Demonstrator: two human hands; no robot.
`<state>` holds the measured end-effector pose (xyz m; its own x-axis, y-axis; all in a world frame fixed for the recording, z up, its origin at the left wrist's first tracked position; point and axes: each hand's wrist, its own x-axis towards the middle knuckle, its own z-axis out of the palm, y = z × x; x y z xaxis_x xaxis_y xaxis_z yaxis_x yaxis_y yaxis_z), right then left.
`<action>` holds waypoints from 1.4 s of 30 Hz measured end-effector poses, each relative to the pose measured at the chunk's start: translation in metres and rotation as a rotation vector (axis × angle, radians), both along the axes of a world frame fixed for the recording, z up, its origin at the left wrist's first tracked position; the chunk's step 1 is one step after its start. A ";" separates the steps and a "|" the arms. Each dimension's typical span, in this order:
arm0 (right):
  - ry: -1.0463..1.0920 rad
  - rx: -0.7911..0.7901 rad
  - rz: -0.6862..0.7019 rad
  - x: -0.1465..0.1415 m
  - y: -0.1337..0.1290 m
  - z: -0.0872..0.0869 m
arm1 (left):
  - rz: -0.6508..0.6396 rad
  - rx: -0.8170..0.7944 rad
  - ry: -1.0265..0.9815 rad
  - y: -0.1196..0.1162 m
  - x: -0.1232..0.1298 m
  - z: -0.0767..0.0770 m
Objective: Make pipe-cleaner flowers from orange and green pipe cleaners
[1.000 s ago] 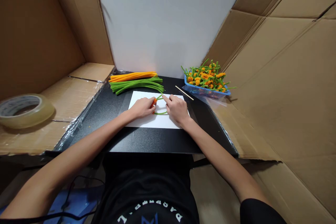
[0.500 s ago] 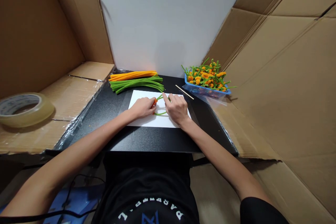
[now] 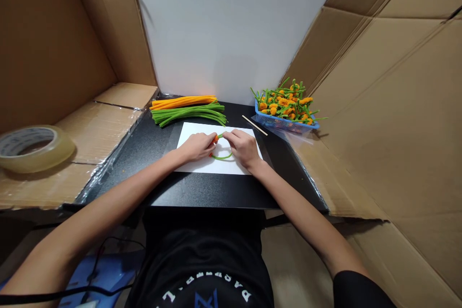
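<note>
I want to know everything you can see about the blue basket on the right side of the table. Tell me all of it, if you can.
The blue basket is shallow and rectangular, and looks like plastic with a patterned side. It stands level at the far right of the black table, near the cardboard wall. It is heaped with many pipe-cleaner pieces, orange tufts on green stems, which stick out past its rim. A clear plastic sheet lies along its front edge.

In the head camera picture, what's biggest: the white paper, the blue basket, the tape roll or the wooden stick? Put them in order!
1. White paper
2. Blue basket and tape roll: they look about the same, and the tape is nearer the camera, so I can't rank them.
3. Wooden stick
</note>
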<state>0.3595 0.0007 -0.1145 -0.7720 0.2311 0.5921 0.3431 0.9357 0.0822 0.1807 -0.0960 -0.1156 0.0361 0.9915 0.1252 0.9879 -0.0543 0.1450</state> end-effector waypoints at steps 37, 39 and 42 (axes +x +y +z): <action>0.435 -0.673 0.075 -0.001 0.010 0.004 | -0.089 0.539 -0.695 0.005 0.000 -0.011; 0.419 -0.678 0.085 -0.002 0.009 0.003 | -0.094 0.543 -0.684 0.005 0.000 -0.011; 0.411 -0.684 0.093 -0.003 0.008 0.003 | -0.100 0.553 -0.666 0.005 0.000 -0.012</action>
<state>0.3569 0.0089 -0.1117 -0.5567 0.5908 0.5840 0.1393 0.7595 -0.6354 0.1807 -0.0910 -0.1274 -0.1321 0.7785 0.6136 0.6939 -0.3694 0.6181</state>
